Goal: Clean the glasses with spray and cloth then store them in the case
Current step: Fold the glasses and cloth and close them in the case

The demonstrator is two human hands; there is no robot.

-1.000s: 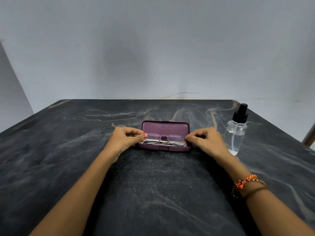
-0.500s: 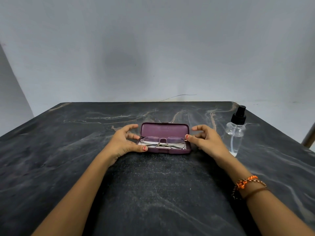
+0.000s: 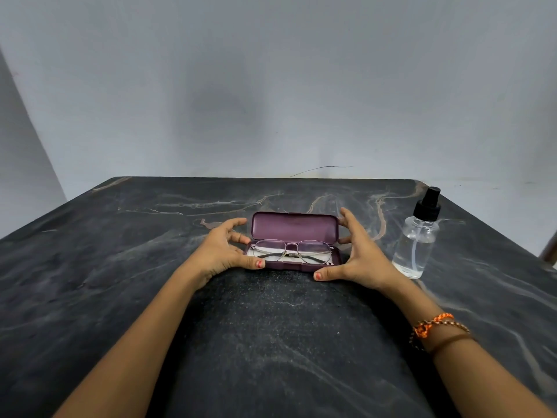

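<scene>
A maroon glasses case (image 3: pixel 294 226) lies open at the middle of the table, its lid standing up at the back. Folded metal-framed glasses (image 3: pixel 291 250) lie inside it on a white cloth (image 3: pixel 250 254). My left hand (image 3: pixel 221 251) is at the case's left end with fingers spread, its thumb touching the front edge. At the right end is my right hand (image 3: pixel 358 257), also spread: the thumb is by the front right corner and the index finger is at the lid's right edge. A clear spray bottle (image 3: pixel 417 245) with a black nozzle stands to the right.
The dark marbled table (image 3: pixel 271 342) ends at a grey wall behind. A brown chair part or leg shows past the table's right edge (image 3: pixel 548 251). Bracelets circle my right wrist (image 3: pixel 437 327).
Both hands let go of the glasses, which now rest in the case. The fingers spread and moved outward to the case's two ends, with the right index finger up at the lid.
</scene>
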